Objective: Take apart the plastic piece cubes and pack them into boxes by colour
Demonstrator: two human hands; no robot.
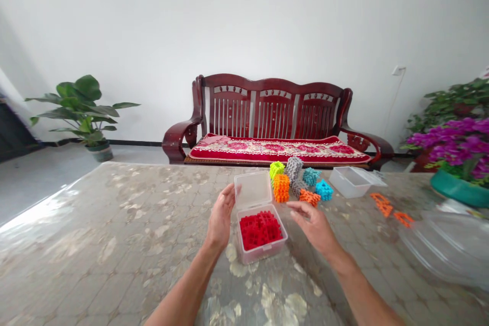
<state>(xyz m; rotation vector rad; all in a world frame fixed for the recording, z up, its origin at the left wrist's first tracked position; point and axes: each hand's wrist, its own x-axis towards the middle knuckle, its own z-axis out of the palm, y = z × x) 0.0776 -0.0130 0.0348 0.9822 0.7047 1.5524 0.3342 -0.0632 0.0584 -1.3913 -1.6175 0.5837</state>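
Observation:
A small clear plastic box (pixel 244 249) stands on the marble-patterned table (pixel 114 234) with its hinged lid (pixel 252 189) raised; red lattice pieces (pixel 261 229) fill it. My left hand (pixel 220 219) rests against the box's left side, fingers up by the lid edge. My right hand (pixel 311 221) hovers just right of the box, fingers loosely spread, holding nothing. Behind the box sits a cluster of lattice blocks: orange (pixel 281 187), lime green (pixel 276 168), grey (pixel 294 168) and blue (pixel 324 189).
A second clear box (pixel 349 181) lies open at the right, with flat orange pieces (pixel 383 206) beside it. A large clear lid (pixel 446 249) and a potted purple flower (pixel 456 155) occupy the right edge. A wooden bench (pixel 275 122) stands behind the table.

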